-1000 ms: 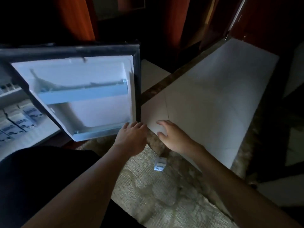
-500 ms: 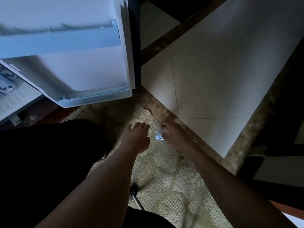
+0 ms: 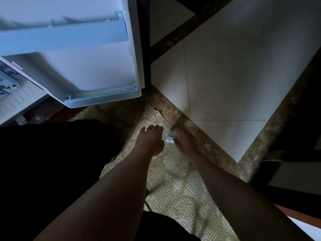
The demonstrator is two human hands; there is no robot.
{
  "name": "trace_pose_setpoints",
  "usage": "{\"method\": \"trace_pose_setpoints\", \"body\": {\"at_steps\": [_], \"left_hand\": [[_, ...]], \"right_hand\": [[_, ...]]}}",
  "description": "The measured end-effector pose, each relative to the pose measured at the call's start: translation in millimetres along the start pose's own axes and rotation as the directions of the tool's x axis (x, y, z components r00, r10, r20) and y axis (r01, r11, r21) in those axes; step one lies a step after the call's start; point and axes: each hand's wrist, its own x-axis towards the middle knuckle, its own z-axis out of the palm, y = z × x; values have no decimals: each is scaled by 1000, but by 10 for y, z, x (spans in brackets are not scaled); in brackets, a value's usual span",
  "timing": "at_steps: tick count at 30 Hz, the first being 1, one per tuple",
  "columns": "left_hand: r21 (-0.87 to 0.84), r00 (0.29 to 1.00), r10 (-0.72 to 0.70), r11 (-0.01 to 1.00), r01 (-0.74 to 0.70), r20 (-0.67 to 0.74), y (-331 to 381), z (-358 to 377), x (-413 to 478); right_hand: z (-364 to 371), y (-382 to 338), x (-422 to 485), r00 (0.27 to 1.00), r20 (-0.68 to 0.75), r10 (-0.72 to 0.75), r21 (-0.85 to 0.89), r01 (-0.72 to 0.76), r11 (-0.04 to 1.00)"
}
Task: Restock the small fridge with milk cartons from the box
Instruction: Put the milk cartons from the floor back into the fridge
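Low light, much detail lost.

- milk carton: small, white with blue print, just below centre at 6 o'clock, at the rug's edge. Only its left and top faces show; the rest is behind the right hand. Print unreadable. Can't tell whether it sits on the rug or is lifted clear.
- right hand: at 5 o'clock of centre, closed round the carton from its right side. Fingertips merge into shadow, so the exact grip is unclear.
- left hand: just beside the carton at its 9 o'clock, palm down, fingers extended and relaxed, holding nothing. A narrow gap to the carton; contact not evident.
- fridge door: swung open at 10–11 o'clock, white inner liner facing the camera, top cut off by the frame. Upper door rail is motion-blurred; lower door shelf looks bare from this angle.
- fridge interior: only a sliver at 9 o'clock, cropped by the left edge. Stocked cartons lie there, with blue markings partly visible; count not determinable.
- rug: woven beige, 6 o'clock, under both forearms.
- tiled floor: pale, 1–3 o'clock, with a mottled brown border between it and the rug.
- dark clothing: 8 o'clock, near-black, no detail.
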Motion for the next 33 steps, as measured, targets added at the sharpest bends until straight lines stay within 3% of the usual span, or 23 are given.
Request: {"method": "trace_pose_setpoints", "body": {"at_steps": [4,7,17,20,25,29,33], "left_hand": [[-12,1000,-24,1000,24,-6,-33,-166,-85],[-17,1000,-13,1000,13,-8,-33,-445,-172],[-164,962,23,984,-70,-271,-104,-1557,-634],[-241,937,-10,967,-79,-348,-254,-1922,-838],[-197,875,-48,979,-55,-482,-714,-2576,-1400],[-389,843,-134,916,-96,-521,-1231,-2912,-1958],[-427,762,-226,902,-73,-607,-1639,-3052,-2450]], "right_hand": [[-452,-469,-190,995,45,91,28,-93,995],[-753,-729,-228,998,6,55,121,-55,991],[-1977,-1878,-364,949,-207,-236,114,263,958],[-2276,-2321,-397,902,-280,-329,134,376,917],[-2563,-3188,-452,814,-328,-479,148,545,825],[-2547,-3916,-494,745,-322,-585,140,648,748],[-2436,-4541,-568,674,-315,-668,133,728,672]]}}
